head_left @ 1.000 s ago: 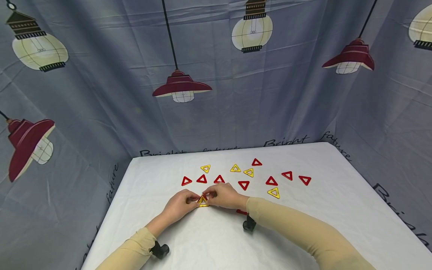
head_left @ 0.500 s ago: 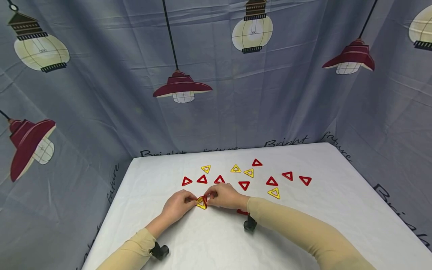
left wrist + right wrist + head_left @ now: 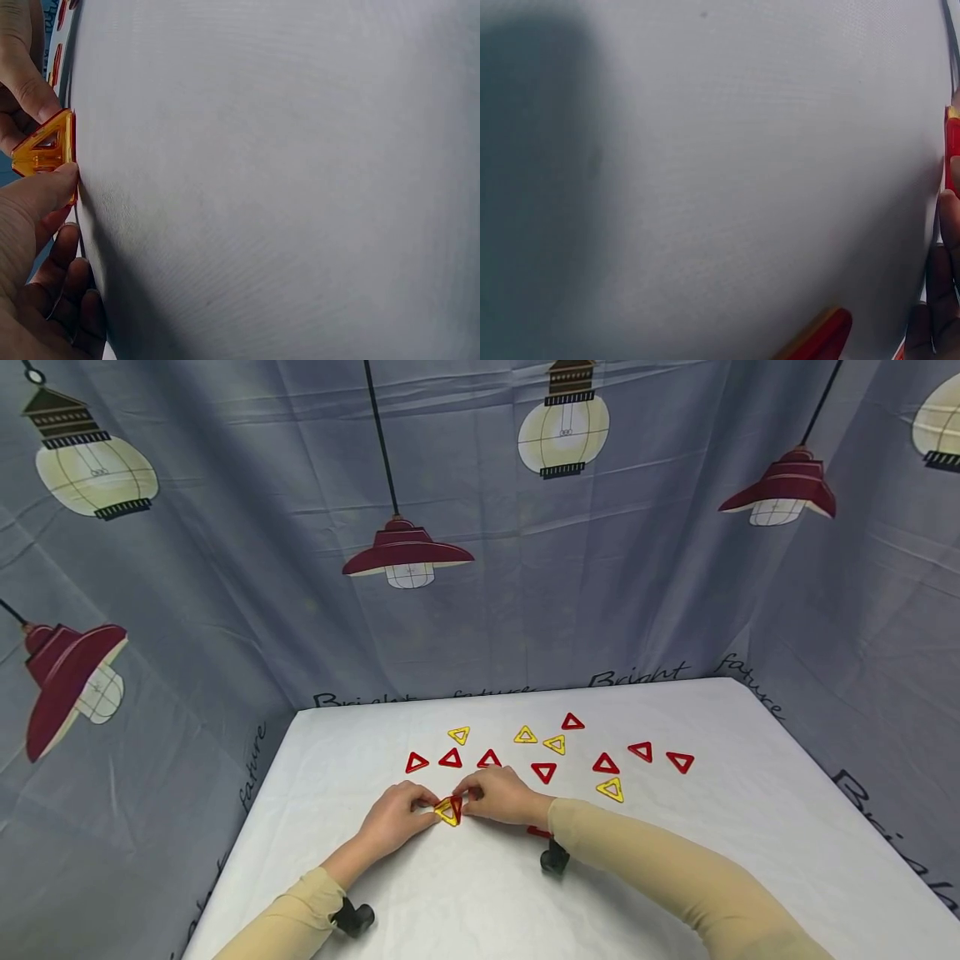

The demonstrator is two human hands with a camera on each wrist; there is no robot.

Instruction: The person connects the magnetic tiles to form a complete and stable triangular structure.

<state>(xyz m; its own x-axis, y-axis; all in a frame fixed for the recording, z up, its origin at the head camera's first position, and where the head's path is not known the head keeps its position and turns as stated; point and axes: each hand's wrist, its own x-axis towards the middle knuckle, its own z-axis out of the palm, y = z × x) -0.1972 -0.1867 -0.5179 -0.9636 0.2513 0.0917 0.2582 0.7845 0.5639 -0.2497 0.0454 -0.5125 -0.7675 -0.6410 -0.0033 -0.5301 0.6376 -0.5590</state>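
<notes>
Near the front middle of the white table, both hands meet at a yellow triangle (image 3: 448, 814) and a red triangle (image 3: 458, 805). The two lie against each other, red showing along the upper and right edges. My left hand (image 3: 397, 818) pinches the yellow triangle from the left. In the left wrist view its thumb lies on the yellow triangle (image 3: 45, 154), with the fingers behind. My right hand (image 3: 501, 796) pinches the red side from the right. The right wrist view shows only a sliver of the red triangle (image 3: 952, 146) and some fingers. Whether the pieces are joined I cannot tell.
Several red triangles, one of them here (image 3: 543, 772), and several yellow ones, such as this yellow triangle (image 3: 611, 789), lie scattered beyond the hands. One red triangle (image 3: 537, 832) is partly hidden beneath the right wrist. A patterned grey curtain (image 3: 480, 610) surrounds the table.
The yellow and red triangles have turned in the hands. The yellow one pointed away with red behind its tip; now it is rotated and red shows on the right. Both hands stay nearly in place.
</notes>
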